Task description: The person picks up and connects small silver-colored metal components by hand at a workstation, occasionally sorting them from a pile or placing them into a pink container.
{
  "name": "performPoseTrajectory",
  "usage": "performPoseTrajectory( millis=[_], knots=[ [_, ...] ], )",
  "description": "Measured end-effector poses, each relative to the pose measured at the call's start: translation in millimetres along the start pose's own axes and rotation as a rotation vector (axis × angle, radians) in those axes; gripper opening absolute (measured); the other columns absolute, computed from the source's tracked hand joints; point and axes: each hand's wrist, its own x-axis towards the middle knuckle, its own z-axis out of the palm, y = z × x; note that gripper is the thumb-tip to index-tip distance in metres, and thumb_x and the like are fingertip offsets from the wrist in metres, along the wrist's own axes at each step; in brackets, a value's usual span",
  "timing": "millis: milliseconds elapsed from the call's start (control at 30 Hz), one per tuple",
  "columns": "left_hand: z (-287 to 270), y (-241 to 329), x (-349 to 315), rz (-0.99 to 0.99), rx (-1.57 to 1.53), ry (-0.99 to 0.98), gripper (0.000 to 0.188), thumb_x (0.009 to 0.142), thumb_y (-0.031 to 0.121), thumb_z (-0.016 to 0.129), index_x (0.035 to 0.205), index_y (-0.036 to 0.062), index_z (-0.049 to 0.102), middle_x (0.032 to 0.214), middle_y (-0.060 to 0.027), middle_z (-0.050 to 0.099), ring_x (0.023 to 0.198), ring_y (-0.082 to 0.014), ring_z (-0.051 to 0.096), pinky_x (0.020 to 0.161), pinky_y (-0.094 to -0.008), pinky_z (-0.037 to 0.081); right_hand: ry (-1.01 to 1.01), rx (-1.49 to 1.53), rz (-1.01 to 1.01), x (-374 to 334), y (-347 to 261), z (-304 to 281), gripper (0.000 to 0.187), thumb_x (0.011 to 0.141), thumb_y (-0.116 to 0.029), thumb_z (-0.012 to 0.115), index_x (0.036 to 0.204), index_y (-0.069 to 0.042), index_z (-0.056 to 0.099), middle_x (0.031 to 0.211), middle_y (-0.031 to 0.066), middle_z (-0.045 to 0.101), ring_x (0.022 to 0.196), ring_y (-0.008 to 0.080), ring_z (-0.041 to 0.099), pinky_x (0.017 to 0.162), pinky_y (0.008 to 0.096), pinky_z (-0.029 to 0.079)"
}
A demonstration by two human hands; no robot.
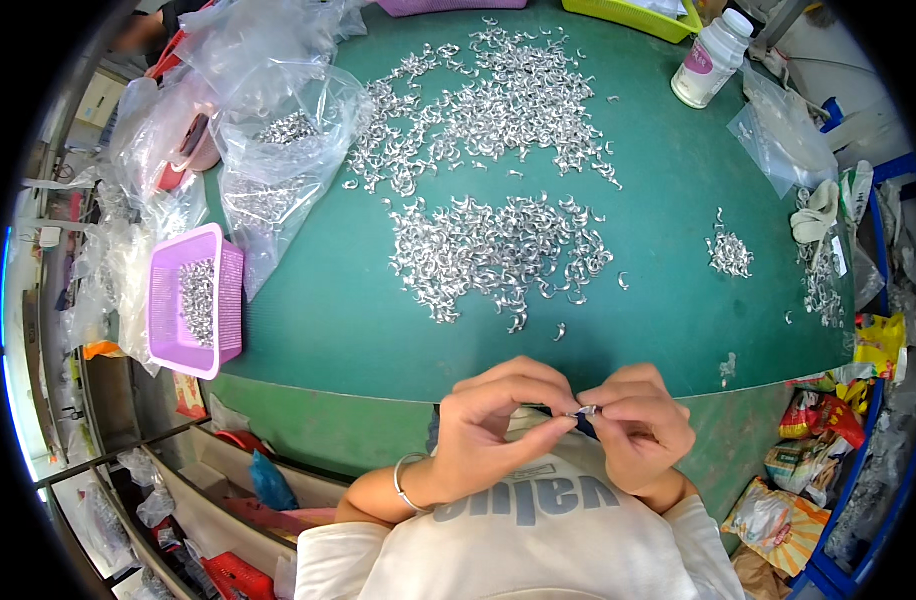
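Observation:
Just past the table's near edge, in front of my chest, my left hand [503, 425] and my right hand [640, 428] meet fingertip to fingertip. A small shiny silver metal piece [585, 411] is pinched between them, its exact kind too small to make out. Beyond my hands lies a heap of small curved silver metal pieces [488, 250] on the green table [318, 340]. A second, wider heap of similar pieces [518, 100] spreads farther back. One loose curved piece [560, 331] rests on the near side, closest to my hands.
A purple basket [228, 300] holding metal pieces stands at the left, beside a clear plastic bag [278, 215] with more. At the right are a small pile [730, 254], a white bottle [712, 60] and gloves [816, 212]. A yellow-green basket [628, 20] sits at the back.

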Motion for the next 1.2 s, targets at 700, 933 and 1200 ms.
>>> performPoseTrajectory(
  millis=[700,933,1200],
  knots=[
    [-129,44,-22,0.355,0.862,1.054,0.008,0.080,0.005,0.061,0.085,-0.0012,0.061,0.079,-0.0038,0.059,0.072,-0.0098,0.053,0.066,-0.0205,0.043,-0.143,-0.362,0.305,-4,20,-30,0.023,0.067,0.004,0.064,0.090,0.001,0.062,0.087,0.0119,0.062,0.078,0.0261,0.056,0.070,0.0318,0.045],
    [-291,66,-92,0.162,1.595,1.296,0.023,0.079,0.011,0.062,0.097,-0.0015,0.059,0.090,-0.0125,0.060,0.078,-0.0209,0.057,0.072,-0.0297,0.044,-0.438,-0.664,0.102,-16,55,3,0.019,0.067,-0.005,0.066,0.087,-0.005,0.062,0.090,0.0061,0.051,0.081,0.0252,0.046,0.070,0.0350,0.037],
    [-81,7,-32,-0.155,0.419,0.437,0.019,0.077,-0.005,0.056,0.096,-0.0018,0.059,0.092,-0.0079,0.057,0.081,-0.0121,0.055,0.072,-0.0234,0.045,-0.178,0.351,0.612,-23,50,32,0.012,0.079,0.004,0.055,0.090,0.001,0.058,0.100,0.0088,0.056,0.087,0.0169,0.054,0.074,0.0270,0.042]
  ],
)
